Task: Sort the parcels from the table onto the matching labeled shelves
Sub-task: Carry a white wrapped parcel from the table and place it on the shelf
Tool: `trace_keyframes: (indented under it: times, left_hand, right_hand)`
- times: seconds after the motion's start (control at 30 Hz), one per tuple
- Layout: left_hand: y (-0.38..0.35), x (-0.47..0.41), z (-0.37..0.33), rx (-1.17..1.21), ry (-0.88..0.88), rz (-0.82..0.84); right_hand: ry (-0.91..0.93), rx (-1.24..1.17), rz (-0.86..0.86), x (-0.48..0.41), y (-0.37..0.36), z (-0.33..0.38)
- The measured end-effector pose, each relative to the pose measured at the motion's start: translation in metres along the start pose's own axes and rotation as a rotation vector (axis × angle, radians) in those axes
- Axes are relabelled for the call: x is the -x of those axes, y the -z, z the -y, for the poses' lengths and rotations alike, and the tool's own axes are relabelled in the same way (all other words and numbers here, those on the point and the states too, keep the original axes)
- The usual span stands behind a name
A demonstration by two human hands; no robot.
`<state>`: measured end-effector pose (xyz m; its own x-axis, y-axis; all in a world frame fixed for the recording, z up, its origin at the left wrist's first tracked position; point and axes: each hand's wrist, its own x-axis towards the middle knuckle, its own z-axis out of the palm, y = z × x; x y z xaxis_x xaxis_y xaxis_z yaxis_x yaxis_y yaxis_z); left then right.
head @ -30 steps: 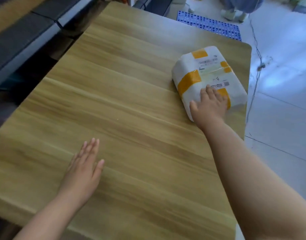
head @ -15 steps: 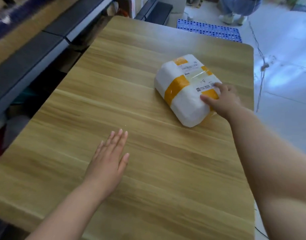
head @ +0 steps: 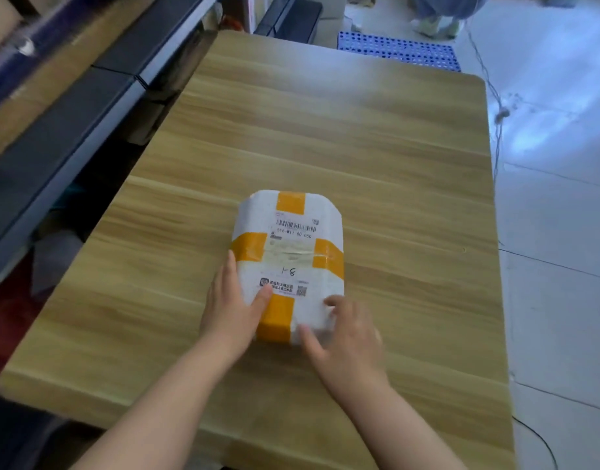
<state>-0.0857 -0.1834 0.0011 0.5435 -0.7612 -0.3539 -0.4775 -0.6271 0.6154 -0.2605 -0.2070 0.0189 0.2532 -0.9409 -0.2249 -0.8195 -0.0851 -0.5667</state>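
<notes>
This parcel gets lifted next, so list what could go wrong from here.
1. The left hand and right hand both sit at the near end of the parcel. Lifted that way, its far end may sag or slip.
2. The right hand is blurred, so its hold looks unsettled and the smooth wrap could slide out.
3. The handwritten mark is small. If misread, the parcel gets sorted wrongly.

Item I have in view: one parcel [head: 288,262]. White wrap, orange tape bands lengthwise and crosswise, barcode label at the far end, handwritten "1-8" below the cross band. It lies flat on the table [head: 325,130], label up, long axis pointing away from me.
</notes>
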Motion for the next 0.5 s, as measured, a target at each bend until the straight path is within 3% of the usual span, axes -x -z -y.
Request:
trace_keyframes:
  times: [0.1, 0.2, 0.4, 0.5]
  left_hand:
    - [0.011, 0.002, 0.010, 0.298, 0.154, 0.158]
    - [0.013, 0.015, 0.019, 0.453, 0.153, 0.226]
    - [0.041, 0.062, 0.022, 0.632, 0.066, 0.010]
    - [0.055, 0.091, 0.021, 0.610, 0.003, -0.141]
  right_hand:
    - [-0.198, -0.352, 0.098, -0.018, 0.008, -0.003]
    - [-0.202, -0.421, 0.232, -0.022, 0.006, 0.002]
    - [-0.041, -0.543, 0.163, 0.007, 0.015, 0.011]
    - [0.076, -0.606, 0.189, 0.021, 0.020, 0.008]
